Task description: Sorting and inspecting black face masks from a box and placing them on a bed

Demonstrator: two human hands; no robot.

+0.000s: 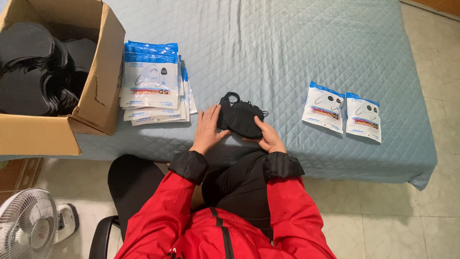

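Observation:
A small pile of black face masks [240, 116] lies on the pale blue quilted cover [287, 48] near its front edge. My left hand [208, 129] rests flat against the left side of the pile, fingers spread. At the pile's lower right edge, my right hand [268, 136] grips the masks with thumb on top. A stack of empty white-and-blue plastic pouches [153, 84] lies to the left. Two filled pouches [341, 111] lie side by side to the right.
An open cardboard box [96, 81] full of black masks [33, 67] stands at the far left. A white fan [28, 223] sits on the tiled floor at lower left. I sit on a black chair [129, 182] in a red jacket.

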